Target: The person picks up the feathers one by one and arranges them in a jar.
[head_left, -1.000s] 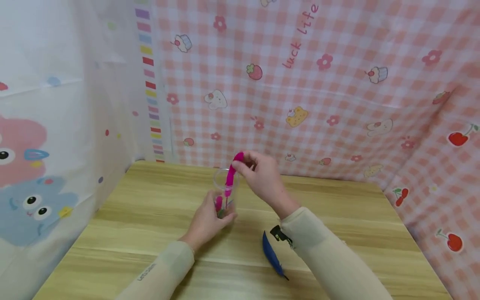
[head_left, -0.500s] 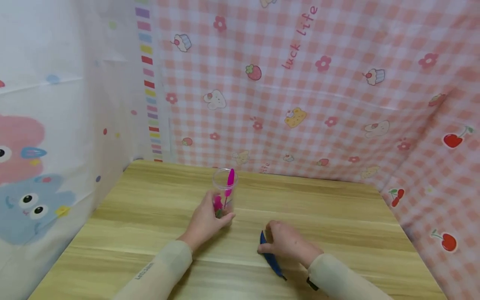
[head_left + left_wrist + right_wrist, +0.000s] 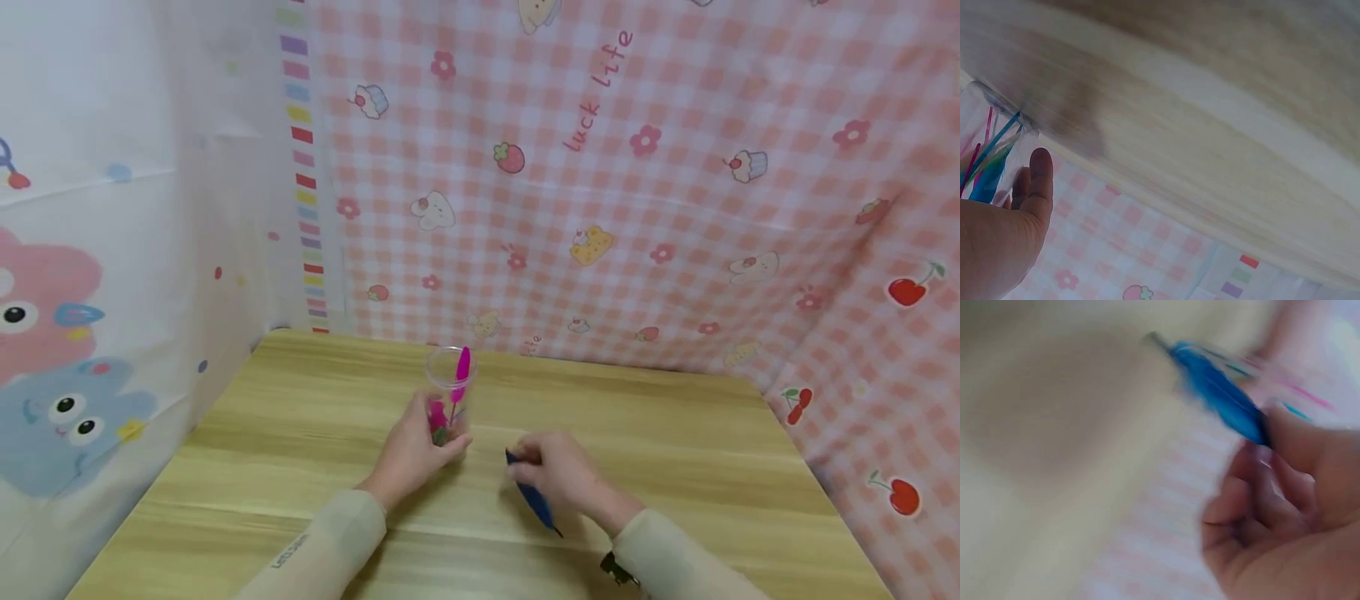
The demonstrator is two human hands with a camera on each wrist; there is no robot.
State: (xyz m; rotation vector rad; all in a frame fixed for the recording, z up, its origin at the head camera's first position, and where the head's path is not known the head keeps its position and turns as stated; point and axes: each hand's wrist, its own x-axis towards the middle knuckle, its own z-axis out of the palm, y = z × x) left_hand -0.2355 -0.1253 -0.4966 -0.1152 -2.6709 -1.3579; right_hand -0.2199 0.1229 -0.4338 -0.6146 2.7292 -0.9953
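A clear plastic cup [image 3: 451, 385] stands on the wooden table, with my left hand [image 3: 412, 450] curled round its lower part. Inside it are a tall pink feather [image 3: 462, 372] that reaches the rim and, lower down, more pink and green pieces. In the left wrist view, blue and pink quills show through the cup wall. To the right of the cup, my right hand [image 3: 566, 475] pinches a blue feather [image 3: 536, 502] near its tip between thumb and fingers. Its dark quill end points away from the hand, and in the right wrist view the feather [image 3: 1219, 394] is blurred.
The wooden table [image 3: 675, 450] ends at a pink checked cloth [image 3: 555, 192] behind it. A white printed cloth [image 3: 217, 192] hangs at the left, and more checked cloth runs along the right side. A dark strap buckle [image 3: 618, 570] hangs at the right sleeve.
My right hand has let go of the pink feather in the cup, moved down to the right and picked up the blue feather. The left hand keeps hold of the cup.
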